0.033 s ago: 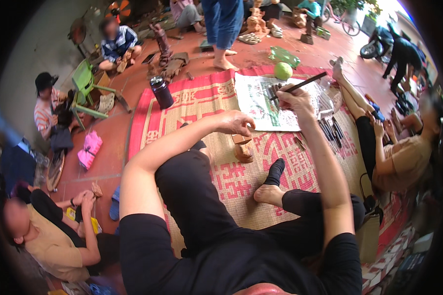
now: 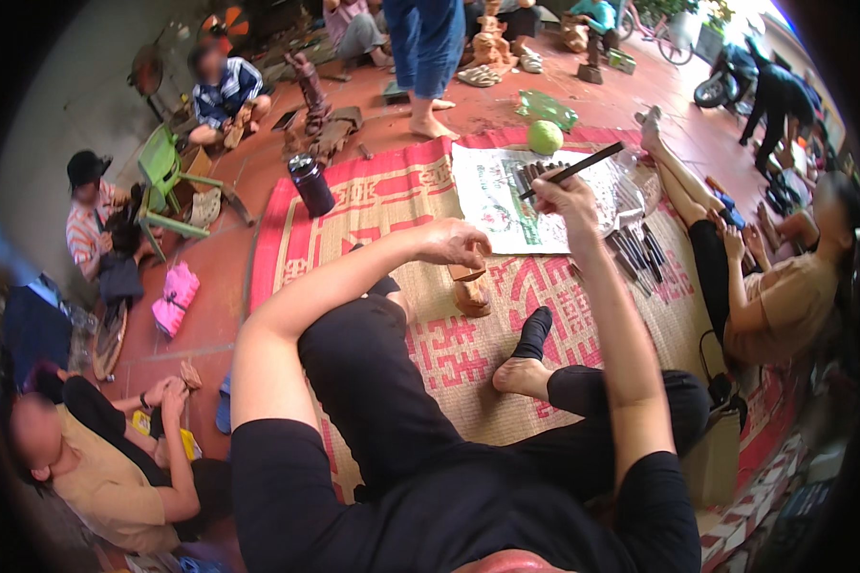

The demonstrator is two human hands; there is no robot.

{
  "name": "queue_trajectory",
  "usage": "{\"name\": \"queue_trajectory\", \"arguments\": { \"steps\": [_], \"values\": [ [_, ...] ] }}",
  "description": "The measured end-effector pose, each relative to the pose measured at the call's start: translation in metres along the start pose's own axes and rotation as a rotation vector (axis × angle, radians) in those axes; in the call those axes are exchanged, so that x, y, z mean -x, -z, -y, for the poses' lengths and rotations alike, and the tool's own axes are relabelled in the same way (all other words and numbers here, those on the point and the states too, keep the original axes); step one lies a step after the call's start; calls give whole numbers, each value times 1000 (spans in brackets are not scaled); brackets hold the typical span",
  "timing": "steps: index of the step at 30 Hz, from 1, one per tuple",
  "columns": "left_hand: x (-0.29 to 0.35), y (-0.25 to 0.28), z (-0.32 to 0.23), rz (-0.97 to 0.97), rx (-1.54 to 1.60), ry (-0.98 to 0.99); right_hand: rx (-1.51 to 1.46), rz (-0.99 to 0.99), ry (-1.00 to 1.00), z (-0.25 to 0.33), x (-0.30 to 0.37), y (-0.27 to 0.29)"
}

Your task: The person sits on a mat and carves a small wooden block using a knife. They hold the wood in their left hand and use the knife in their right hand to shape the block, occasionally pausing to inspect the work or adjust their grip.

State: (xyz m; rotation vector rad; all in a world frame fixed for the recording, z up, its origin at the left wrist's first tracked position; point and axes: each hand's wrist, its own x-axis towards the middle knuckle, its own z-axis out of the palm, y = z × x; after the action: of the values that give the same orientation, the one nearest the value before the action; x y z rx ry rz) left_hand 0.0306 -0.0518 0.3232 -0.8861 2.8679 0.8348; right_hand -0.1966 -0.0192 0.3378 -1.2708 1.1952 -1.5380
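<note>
My left hand [image 2: 457, 242] is curled over a small brown wooden block [image 2: 467, 271], its fingertips at the block's top edge. Just below it on the woven mat [image 2: 449, 368] is a rounded, lighter piece of wood [image 2: 473, 300]. In my right hand [image 2: 568, 197], raised over the sheet of printed paper [image 2: 487, 215], is a long, slim, dark chisel [image 2: 594, 160], pointing up to the right. Several dark tools [image 2: 526, 175] lie on the paper behind that hand. More chisels [image 2: 637, 256] are spread on the mat to its right.
A green round fruit [image 2: 545, 137] sits at the paper's far edge, near a green plastic bag [image 2: 549, 110]. A dark flask [image 2: 311, 185] stands at the mat's far left. My bent legs flank the wood. People sit at left and right; one person [image 2: 428, 57] stands beyond the mat.
My right hand has shifted slightly left and nearer with the chisel. The fingers of my left hand have closed in toward the wooden block. The whole view has shifted slightly.
</note>
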Motion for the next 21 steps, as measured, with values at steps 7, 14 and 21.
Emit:
{"name": "queue_trajectory", "arguments": {
  "steps": [7, 14, 21],
  "values": [
    [22, -8, -21, 73, -37, -84, -547, -349, -285, -196, 76, 9],
    [7, -26, -50, 135, -94, -184, -425, -487, -535, -224, 112, 30],
    [-19, -32, -57, 175, -141, -161, -465, -452, -516, -214, 112, 20]
  ]
}}
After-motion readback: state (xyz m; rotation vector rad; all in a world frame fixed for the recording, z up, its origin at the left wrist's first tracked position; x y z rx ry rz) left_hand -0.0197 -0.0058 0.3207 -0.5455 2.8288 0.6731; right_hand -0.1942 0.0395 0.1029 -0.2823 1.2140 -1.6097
